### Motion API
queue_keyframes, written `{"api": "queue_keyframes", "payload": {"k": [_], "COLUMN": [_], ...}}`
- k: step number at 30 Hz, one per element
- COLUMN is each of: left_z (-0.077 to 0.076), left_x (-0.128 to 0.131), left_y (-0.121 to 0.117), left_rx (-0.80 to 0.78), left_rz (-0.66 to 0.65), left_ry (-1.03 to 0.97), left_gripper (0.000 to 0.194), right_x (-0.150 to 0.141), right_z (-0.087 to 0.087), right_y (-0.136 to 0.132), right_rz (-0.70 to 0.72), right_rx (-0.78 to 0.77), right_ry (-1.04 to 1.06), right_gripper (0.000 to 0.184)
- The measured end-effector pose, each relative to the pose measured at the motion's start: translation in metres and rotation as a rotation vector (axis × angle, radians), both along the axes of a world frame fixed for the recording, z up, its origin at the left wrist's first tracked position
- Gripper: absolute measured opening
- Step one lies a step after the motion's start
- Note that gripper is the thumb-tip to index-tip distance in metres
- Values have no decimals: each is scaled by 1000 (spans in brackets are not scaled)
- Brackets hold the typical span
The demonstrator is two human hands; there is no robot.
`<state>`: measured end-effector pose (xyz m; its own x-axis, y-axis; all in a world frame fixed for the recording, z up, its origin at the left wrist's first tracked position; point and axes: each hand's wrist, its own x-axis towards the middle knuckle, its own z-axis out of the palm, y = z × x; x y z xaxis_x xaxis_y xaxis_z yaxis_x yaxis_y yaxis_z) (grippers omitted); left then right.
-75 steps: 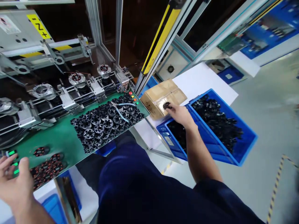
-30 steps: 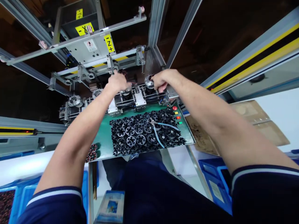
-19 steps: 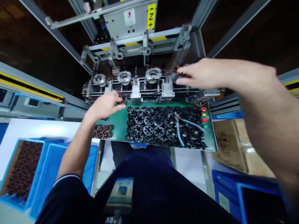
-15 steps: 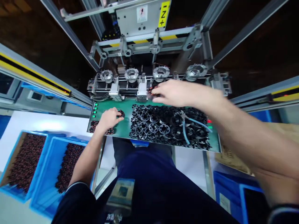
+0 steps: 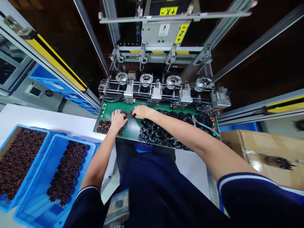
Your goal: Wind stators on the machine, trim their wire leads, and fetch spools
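Green panel (image 5: 131, 134), kept within easy reach, is worked over by the left hand (image 5: 118, 119) and right hand (image 5: 142, 111), both half-curled on small copper-wound rings (image 5: 128, 114) beside heaped black frames (image 5: 152, 130); whether the rings are gripped cannot be told.

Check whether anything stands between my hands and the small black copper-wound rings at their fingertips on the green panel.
Nothing visible does. The left hand is at one black copper-wound ring and the right hand at another, both on the green panel, with no other part between them in this view.
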<state>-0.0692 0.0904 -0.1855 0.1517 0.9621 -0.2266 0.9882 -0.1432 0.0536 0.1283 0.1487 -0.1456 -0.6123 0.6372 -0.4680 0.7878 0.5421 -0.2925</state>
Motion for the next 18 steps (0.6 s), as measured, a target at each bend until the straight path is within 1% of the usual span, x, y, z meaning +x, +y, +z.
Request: {"api": "queue_keyframes", "payload": {"k": [2, 4, 5, 6, 7, 8, 9, 10, 11, 12, 13, 14, 16, 18], "left_z": [12, 32, 44, 58, 75, 94, 117, 143, 174, 209, 247, 288, 375, 464], "left_x": [-3, -9, -11, -13, -15, -15, -13, -11, -7, -2, 5, 12, 30, 51], "left_y": [-5, -7, -5, -2, 3, 9, 14, 18, 21, 21, 19, 15, 4, -3], "left_rx": [36, 91, 125, 176, 243, 316, 400, 487, 583, 685, 791, 901, 1118, 1329], "left_rz": [-5, -4, -9, -17, -33, -53, -72, -100, -135, -175, -218, -259, -336, -378], "left_ry": [-32, -101, -148, -198, -254, -312, -373, -435, -493, -540, -572, -587, -558, -498], "left_gripper": [29, 32, 34, 35, 35, 33, 31, 31, 31, 32, 33, 34, 33, 31], "right_x": [22, 47, 61, 75, 90, 104, 118, 131, 144, 156, 168, 179, 200, 217], "right_z": [16, 38, 49, 58, 67, 74, 82, 89, 97, 107, 117, 128, 147, 158], "right_y": [-5, -15, -23, -31, -41, -50, -59, -68, -78, -87, -96, -105, -122, -138], "right_rz": [6, 22, 30, 39, 19, -6, -29, -51, -79, -107, -132, -162, -230, -296], "right_rx": [41, 84, 71, 49, 55, 57, 50, 39, 24, 14, 15, 22, 54, 93], "right_ry": [44, 140, 247, 358, 454, 534, 590, 629, 659, 670, 672, 669, 663, 678], "right_gripper": [42, 46, 46, 46, 45, 44, 42, 42, 42, 43, 44, 44, 44, 43]}}
